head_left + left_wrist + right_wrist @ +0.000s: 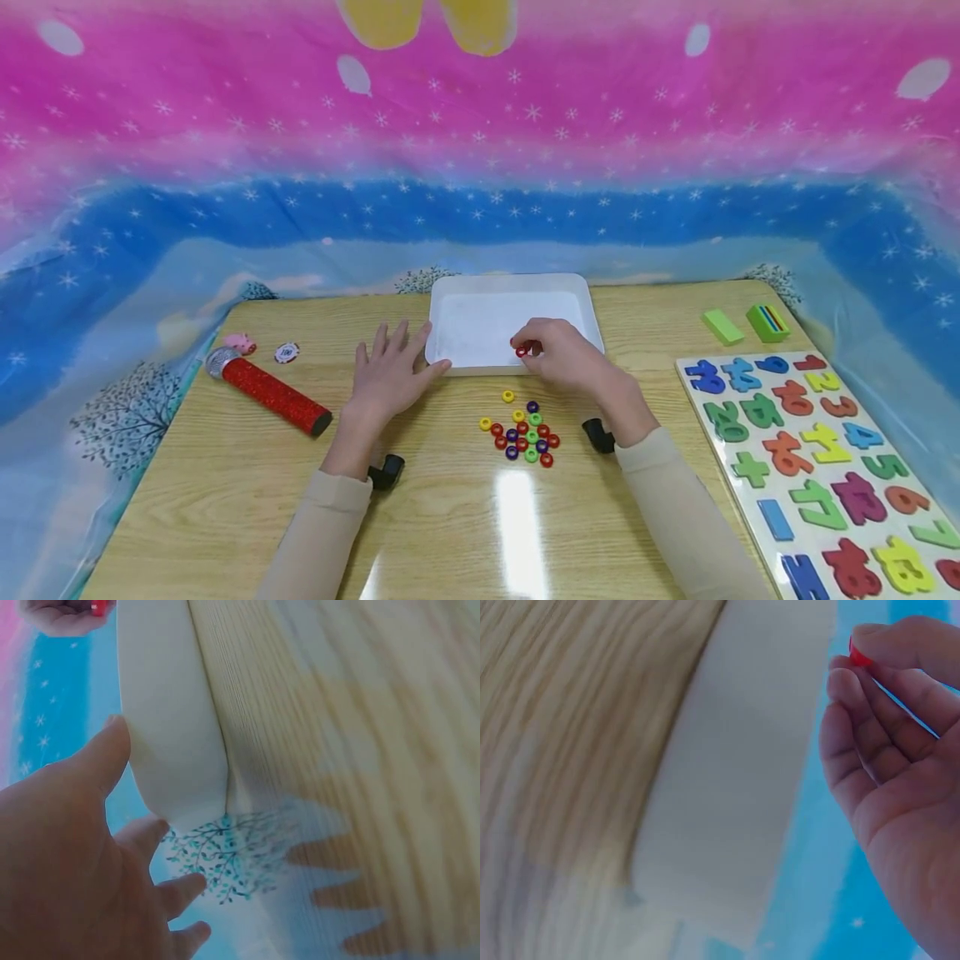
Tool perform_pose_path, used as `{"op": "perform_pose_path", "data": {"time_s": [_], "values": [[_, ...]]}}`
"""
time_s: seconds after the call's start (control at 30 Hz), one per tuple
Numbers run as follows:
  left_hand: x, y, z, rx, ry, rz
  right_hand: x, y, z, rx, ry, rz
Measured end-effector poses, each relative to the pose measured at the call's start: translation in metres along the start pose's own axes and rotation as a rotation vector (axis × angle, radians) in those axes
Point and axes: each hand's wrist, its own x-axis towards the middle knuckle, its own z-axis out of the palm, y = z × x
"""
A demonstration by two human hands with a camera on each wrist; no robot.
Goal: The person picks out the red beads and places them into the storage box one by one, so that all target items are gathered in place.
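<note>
My right hand [566, 354] pinches a small red ring [522, 352] between thumb and fingers, over the near side of a white rectangular tray [510, 371]. Close up in the right wrist view, a sliver of the red ring [859, 654] shows at the thumb tip. My left hand [386, 375] has its fingers spread at the tray's left near corner, the thumb at the rim. The left wrist view shows that thumb [112, 754] against the tray's wall [169, 712]. On the table in front of the tray lie several loose rings [522, 443] in red, yellow, green and purple.
To the left lie a red glittery microphone [273, 396], a pink pig figure [240, 342] and a poker chip [287, 352]. A number puzzle board [738, 454] fills the right side, with a green block [723, 327] and a striped green block [768, 323] behind it.
</note>
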Motion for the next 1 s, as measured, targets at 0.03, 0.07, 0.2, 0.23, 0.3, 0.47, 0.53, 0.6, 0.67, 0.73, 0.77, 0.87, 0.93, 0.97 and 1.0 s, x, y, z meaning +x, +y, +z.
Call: {"op": "perform_pose_path", "data": {"time_s": [0.03,0.07,0.2,0.23,0.3,0.47,0.53,0.6,0.67,0.73,0.77,0.87,0.93,0.97,1.0], "values": [[0.0,0.0,0.0,-0.006,-0.004,-0.002,0.001,0.003,0.0,0.013,0.007,0.013],[0.0,0.0,0.0,-0.012,-0.006,0.001,0.002,0.006,0.0,0.015,0.017,0.026],[-0.001,0.0,-0.001,-0.028,-0.01,-0.001,0.004,0.017,0.002,0.003,0.062,0.06],[-0.001,0.0,-0.001,-0.029,-0.009,-0.003,0.005,0.019,0.002,-0.005,0.075,0.066],[-0.001,0.0,-0.001,-0.029,-0.007,-0.003,0.006,0.022,0.002,-0.018,0.104,0.081],[-0.001,0.0,-0.002,-0.025,-0.01,-0.005,0.009,0.029,0.0,-0.049,0.14,0.122],[-0.001,0.0,-0.003,-0.026,-0.011,-0.006,0.01,0.031,0.0,-0.061,0.136,0.135],[0.0,0.0,-0.003,-0.026,-0.01,-0.008,0.011,0.034,0.0,-0.072,0.134,0.145],[0.0,0.0,-0.002,-0.024,-0.01,-0.005,0.012,0.036,0.001,-0.078,0.134,0.161],[0.0,0.0,-0.002,-0.024,-0.011,-0.004,0.013,0.038,0.002,-0.08,0.129,0.177],[0.0,0.0,-0.002,-0.026,-0.011,-0.001,0.014,0.038,0.003,-0.077,0.125,0.19],[0.0,-0.001,-0.001,-0.037,-0.003,0.004,0.016,0.039,0.004,-0.074,0.111,0.226],[-0.001,-0.001,-0.001,-0.046,0.002,0.006,0.017,0.039,0.005,-0.066,0.108,0.235],[-0.001,-0.001,-0.001,-0.049,0.004,0.008,0.018,0.039,0.005,-0.068,0.11,0.24],[-0.001,-0.001,-0.001,-0.051,0.004,0.006,0.019,0.04,0.005,-0.071,0.111,0.238]]}}
